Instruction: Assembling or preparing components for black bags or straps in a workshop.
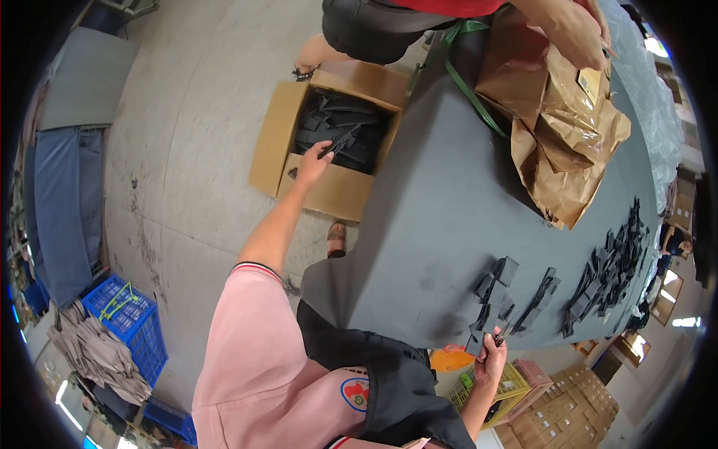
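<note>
On the left, my left hand (313, 163) reaches over an opened cardboard box (273, 142) on the floor. Its fingers are closed around a thin black strip (329, 150). Many flat black pieces (348, 120) fill the box. My right hand (491, 361) is at the near edge of the grey-covered table (419, 262), fingers closed on a small dark thing whose kind I cannot make out. Beside that hand lies a row of overlapping black pieces (493, 288). A second, shorter row (537, 299) and a long heap of such pieces (607, 269) lie farther right.
A large crumpled brown paper bag (565, 157) stands on the table, beside a green strap (471, 93). A co-worker in dark shorts (366, 30) stands past the box. Blue crate (134, 322) sits at left; yellow crate (505, 393) and stacked cartons (561, 411) stand at lower right.
</note>
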`<state>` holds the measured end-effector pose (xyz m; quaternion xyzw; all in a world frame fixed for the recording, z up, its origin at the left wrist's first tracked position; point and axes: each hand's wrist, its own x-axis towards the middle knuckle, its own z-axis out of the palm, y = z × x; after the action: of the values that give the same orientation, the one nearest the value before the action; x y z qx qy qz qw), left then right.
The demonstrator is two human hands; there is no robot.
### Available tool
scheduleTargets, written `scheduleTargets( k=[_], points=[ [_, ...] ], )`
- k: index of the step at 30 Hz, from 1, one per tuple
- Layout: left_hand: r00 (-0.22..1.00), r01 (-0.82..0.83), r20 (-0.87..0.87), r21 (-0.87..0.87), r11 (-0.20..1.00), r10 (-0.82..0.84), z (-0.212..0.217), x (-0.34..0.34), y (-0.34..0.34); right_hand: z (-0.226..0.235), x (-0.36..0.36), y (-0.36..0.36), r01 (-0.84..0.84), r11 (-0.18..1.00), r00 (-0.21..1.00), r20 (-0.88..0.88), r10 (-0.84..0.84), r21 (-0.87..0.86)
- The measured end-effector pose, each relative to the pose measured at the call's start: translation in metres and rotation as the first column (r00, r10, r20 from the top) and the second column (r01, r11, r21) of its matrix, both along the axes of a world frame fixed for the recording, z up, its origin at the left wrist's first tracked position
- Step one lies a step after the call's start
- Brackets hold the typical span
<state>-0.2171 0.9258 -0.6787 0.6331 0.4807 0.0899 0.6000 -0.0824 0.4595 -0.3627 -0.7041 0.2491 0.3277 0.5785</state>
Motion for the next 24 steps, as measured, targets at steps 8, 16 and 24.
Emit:
scheduleTargets(
  k=[8, 16, 24],
  points=[
    [0.882, 0.380, -0.468, 0.637, 0.671, -0.056, 0.032, 0.040, 0.050, 0.011, -0.008, 0.007, 0.098, 0.984, 0.995, 0.041, -0.093, -0.150],
    [0.950, -0.084, 0.296, 0.539, 0.838, -0.096, 0.219, 0.057, -0.071, 0.004, -0.017, 0.018, 0.095, 0.995, 0.988, 0.122, -0.094, -0.006],
    [0.294, 0.420, -0.295, 0.894, -0.154, -0.909, 0.329, 0.086, -0.257, 0.000, -0.029, -0.023, -0.136, 0.973, 0.988, 0.099, 0.119, 0.184]
  ],
)
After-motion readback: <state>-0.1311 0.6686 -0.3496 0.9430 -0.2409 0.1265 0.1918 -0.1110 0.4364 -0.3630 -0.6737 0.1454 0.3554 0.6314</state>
